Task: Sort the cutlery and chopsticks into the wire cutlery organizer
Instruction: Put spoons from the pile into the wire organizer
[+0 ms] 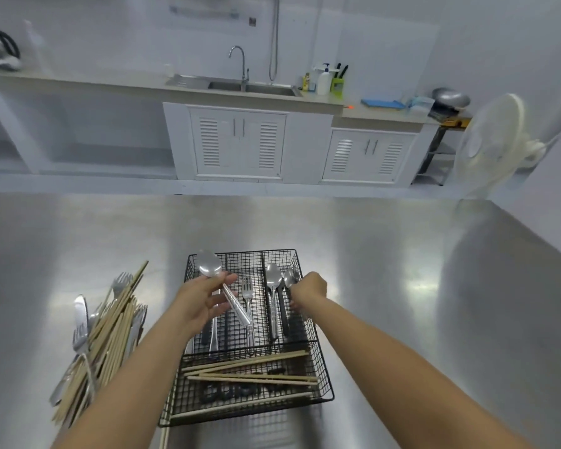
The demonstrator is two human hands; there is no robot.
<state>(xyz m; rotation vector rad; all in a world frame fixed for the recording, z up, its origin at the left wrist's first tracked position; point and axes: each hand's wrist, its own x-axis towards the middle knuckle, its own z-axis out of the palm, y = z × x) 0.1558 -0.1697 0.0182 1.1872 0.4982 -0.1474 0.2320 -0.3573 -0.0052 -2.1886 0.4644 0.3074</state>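
spoon: held in the left hand (199, 301), bowl (210, 263) up over the rack's far left corner, handle slanting down past the fingers toward the fork bay
left hand: pinching the spoon (230, 294) at its neck, thumb on top
right hand: right hand (307, 290) low over the right bay beside two spoons (274, 298); fingers curl down and blur, so i cannot tell if it grips anything
rack: wire rack (324, 380) on the steel table (402, 270); fork (248, 298) in the middle bay, chopsticks (250, 371) across the near bay
pile: unsorted forks, knives and chopsticks heaped (101, 345) left of the rack
handling: spoon looks light, stiff, slick polished steel; likely to pivot in a neck pinch, so a hold nearer mid-handle would steady it
next: probably lay it with the spoons, right bay
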